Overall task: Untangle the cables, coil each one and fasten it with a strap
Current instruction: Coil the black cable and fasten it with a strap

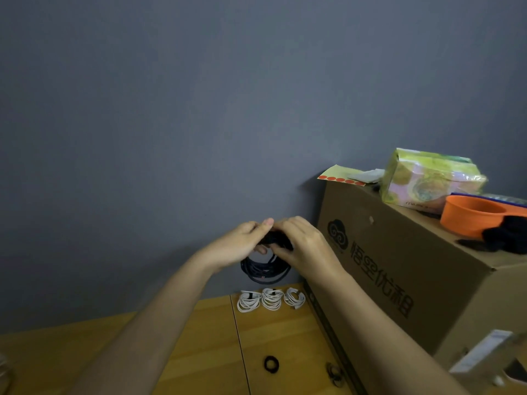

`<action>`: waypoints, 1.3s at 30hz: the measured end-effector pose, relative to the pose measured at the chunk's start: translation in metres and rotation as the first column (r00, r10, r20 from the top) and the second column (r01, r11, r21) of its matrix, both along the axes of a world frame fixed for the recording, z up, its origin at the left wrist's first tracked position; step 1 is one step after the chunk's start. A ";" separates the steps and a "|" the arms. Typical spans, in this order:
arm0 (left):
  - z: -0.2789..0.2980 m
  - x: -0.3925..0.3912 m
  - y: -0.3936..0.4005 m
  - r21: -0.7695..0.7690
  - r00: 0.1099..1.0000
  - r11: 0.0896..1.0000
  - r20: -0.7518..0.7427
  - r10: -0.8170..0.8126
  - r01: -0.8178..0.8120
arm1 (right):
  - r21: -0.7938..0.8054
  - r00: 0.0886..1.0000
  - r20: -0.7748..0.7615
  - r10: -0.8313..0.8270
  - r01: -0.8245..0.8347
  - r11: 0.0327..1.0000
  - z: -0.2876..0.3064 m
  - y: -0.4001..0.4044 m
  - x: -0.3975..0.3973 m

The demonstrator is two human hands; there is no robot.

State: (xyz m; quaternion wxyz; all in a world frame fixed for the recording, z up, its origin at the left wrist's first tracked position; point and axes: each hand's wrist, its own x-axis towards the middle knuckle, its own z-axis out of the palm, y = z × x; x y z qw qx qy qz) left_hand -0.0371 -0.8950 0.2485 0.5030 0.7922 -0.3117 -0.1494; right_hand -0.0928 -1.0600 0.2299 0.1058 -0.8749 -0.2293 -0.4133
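Observation:
A coiled black cable (263,270) hangs in the air in front of the grey wall. My left hand (245,240) and my right hand (302,243) both grip its top, fingers curled round the bundle and a dark strap there. The loops dangle below my hands. Three white coiled cables (271,300) with dark straps lie in a row on the wooden table (199,352) by the wall. A small black coil (271,364) lies nearer to me on the table.
A large cardboard box (399,280) stands at the right, close to my right arm. On it sit a tissue pack (427,181), an orange cup (470,215) and dark straps (496,238). A small ring-shaped item (335,374) lies by the box's base.

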 end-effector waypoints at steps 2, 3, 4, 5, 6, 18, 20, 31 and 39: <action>-0.006 0.001 0.003 -0.149 0.996 0.989 -0.088 -0.003 -0.010 | 0.043 0.999 0.052 0.000 -0.002 0.999 -0.011 0.001 0.002; -0.009 0.002 0.004 -0.216 0.993 0.975 -0.113 0.018 -0.043 | 0.057 0.997 0.072 -0.003 -0.001 0.998 -0.015 0.002 0.003; -0.013 0.002 0.004 -0.274 0.991 0.959 -0.125 0.042 -0.075 | 0.074 0.996 0.086 -0.003 -0.003 0.997 -0.019 0.003 0.003; -0.017 0.004 0.003 -0.314 0.990 0.944 -0.122 0.068 -0.103 | 0.100 0.996 0.088 -0.001 -0.008 0.995 -0.023 0.004 0.005; -0.021 0.005 0.002 -0.343 0.989 0.931 -0.114 0.092 -0.126 | 0.141 0.997 0.081 0.005 -0.016 0.990 -0.025 0.004 0.007; -0.079 0.024 -0.024 -0.479 0.922 0.788 -0.217 0.322 -0.388 | 0.711 0.895 -0.396 0.204 0.159 0.685 -0.092 0.009 0.007; -0.095 0.029 -0.029 -0.444 0.916 0.802 -0.200 0.346 -0.400 | 0.706 0.883 -0.433 0.179 0.209 0.677 -0.106 0.006 0.010; -0.244 0.068 -0.038 0.305 0.926 0.882 -0.006 0.378 -0.358 | 0.631 0.554 -0.759 0.342 0.754 0.179 -0.262 -0.041 0.026; -0.297 0.070 -0.024 0.641 0.943 0.714 0.047 0.330 -0.282 | 0.372 0.351 -0.928 0.127 0.903 0.217 -0.337 -0.100 0.079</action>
